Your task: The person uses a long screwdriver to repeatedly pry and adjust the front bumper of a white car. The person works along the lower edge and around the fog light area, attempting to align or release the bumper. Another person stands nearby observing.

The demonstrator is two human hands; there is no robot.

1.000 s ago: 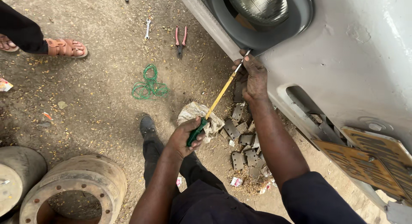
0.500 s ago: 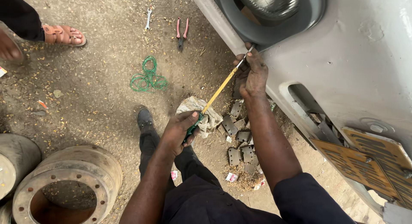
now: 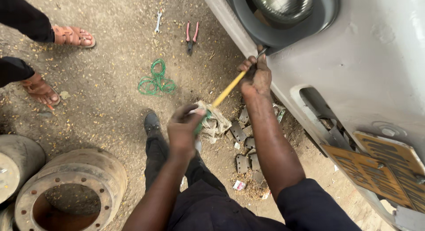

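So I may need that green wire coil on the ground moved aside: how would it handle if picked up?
The green wire coil lies in loose, uneven loops, so it would probably sag and spread rather than hold a ring. The strands look thin, so it is likely light. Loops could snag grit on the ground, perhaps.

A rectangular orange plate (image 3: 369, 171) with dark lettering hangs tilted on the grey bumper (image 3: 376, 71); below the bumper, a small red-and-white packet (image 3: 239, 185) lies on the dirt.
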